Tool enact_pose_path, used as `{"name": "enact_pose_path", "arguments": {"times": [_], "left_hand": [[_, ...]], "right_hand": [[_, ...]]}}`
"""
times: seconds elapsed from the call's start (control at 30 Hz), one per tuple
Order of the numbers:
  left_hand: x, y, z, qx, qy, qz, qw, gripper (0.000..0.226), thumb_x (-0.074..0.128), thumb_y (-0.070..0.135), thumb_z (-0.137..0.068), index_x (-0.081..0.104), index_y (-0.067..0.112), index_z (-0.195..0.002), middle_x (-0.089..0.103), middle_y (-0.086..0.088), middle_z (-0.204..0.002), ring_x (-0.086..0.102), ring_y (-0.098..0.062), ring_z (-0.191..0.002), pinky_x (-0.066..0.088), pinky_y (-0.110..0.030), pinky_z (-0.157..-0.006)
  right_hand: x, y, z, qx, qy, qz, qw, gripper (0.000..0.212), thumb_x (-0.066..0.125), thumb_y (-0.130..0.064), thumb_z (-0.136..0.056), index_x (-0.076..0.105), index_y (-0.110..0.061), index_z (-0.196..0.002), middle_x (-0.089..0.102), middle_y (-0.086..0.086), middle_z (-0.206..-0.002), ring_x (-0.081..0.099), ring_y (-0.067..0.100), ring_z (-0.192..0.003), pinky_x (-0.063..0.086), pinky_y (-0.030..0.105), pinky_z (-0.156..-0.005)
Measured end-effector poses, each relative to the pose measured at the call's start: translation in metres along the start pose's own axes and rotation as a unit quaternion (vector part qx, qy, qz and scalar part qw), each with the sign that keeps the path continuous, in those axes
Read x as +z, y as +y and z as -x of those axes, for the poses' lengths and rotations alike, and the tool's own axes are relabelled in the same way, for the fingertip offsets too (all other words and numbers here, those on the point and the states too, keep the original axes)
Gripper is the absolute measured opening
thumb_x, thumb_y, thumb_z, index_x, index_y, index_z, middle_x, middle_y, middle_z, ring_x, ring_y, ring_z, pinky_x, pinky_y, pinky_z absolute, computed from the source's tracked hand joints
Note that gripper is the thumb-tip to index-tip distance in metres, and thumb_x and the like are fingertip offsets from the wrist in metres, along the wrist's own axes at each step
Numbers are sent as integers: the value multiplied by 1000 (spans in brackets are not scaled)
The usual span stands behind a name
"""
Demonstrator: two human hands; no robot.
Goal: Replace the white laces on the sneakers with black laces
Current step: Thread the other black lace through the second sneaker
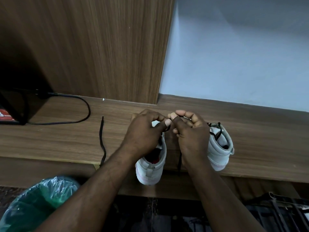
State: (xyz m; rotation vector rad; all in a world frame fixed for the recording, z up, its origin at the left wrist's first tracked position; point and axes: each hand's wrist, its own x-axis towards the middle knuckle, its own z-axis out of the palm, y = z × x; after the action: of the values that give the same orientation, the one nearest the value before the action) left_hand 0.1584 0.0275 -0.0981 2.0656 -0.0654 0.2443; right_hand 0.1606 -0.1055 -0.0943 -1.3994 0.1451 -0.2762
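dim, bluish light | deep shadow upper left | wide-angle bending at edges

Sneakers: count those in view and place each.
2. The left sneaker sits under the left hand, heel past the desk edge; the right sneaker stands beside the right hand.

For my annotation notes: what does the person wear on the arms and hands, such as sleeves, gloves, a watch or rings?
Nothing visible. The left hand and right hand have no gloves. No watch, bracelet or ring shows, and no sleeves appear up to the frame edge.
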Motion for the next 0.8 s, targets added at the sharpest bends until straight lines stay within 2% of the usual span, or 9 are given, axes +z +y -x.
{"name": "enact_pose_path", "arguments": {"times": [0.07,0.17,0.27,0.4,0.5,0.57,0.63,0.7,0.8], "left_hand": [[0,-3,-1,3,-6,12,1000,17,70,38,-95,73,34,-79,67,16,-93,60,-15,-107,48,-43,-97],[1,-5,-1,-6,-5,28,1000,18,71,36,-95,74,28,-78,67,16,-87,59,-1,-95,46,-34,-87],[0,-6,-1,-34,-20,66,997,18,73,36,-94,72,28,-78,70,11,-92,62,-4,-90,44,-28,-80],[-2,-2,1,-59,-54,137,987,15,74,32,-93,69,26,-80,72,5,-90,66,-11,-84,50,-33,-81],[-7,-2,1,-59,-55,95,992,17,75,31,-91,67,29,-76,70,9,-95,64,-11,-98,49,-36,-89],[-13,-5,0,-74,-56,43,995,18,76,30,-88,66,30,-74,66,12,-102,58,-22,-115,49,-45,-99],[-20,-9,0,-91,-43,-15,995,18,76,28,-85,65,29,-70,64,12,-102,55,-28,-117,48,-52,-100],[-24,-12,-1,-99,-17,-43,994,16,75,28,-82,64,29,-71,62,15,-98,54,-30,-116,49,-52,-98],[-22,-11,0,-72,2,-17,997,9,75,42,-83,67,41,-87,62,25,-104,47,-19,-120,47,-43,-95]], "right_hand": [[0,1,1,3,-3,5,1000,10,78,-8,-89,73,-11,-96,80,5,-86,65,9,-64,50,18,-56],[1,1,3,7,-12,4,1000,10,79,-10,-89,72,-14,-95,80,5,-88,70,12,-72,50,19,-58],[2,1,3,10,-14,8,1000,10,79,-9,-88,73,-14,-95,79,7,-88,68,12,-70,50,20,-59],[1,1,3,5,-19,-3,1000,12,79,-7,-88,73,-9,-98,78,14,-90,69,19,-75,51,19,-59],[-1,1,1,5,-20,-9,1000,12,79,-6,-88,73,-10,-97,79,10,-88,66,13,-68,51,19,-58],[-5,0,-4,8,1,-21,1000,14,80,-5,-87,73,-10,-98,78,10,-89,62,9,-64,50,19,-58],[-11,0,-10,15,19,-32,999,15,80,-4,-87,73,-9,-100,79,11,-95,63,12,-68,52,23,-63],[-14,0,-12,17,23,-30,999,14,78,-5,-89,72,-8,-102,80,9,-95,61,11,-64,53,25,-64],[-11,1,-9,1,9,-9,1000,7,71,-6,-94,71,-8,-100,80,6,-93,56,5,-54,46,17,-52]]}}
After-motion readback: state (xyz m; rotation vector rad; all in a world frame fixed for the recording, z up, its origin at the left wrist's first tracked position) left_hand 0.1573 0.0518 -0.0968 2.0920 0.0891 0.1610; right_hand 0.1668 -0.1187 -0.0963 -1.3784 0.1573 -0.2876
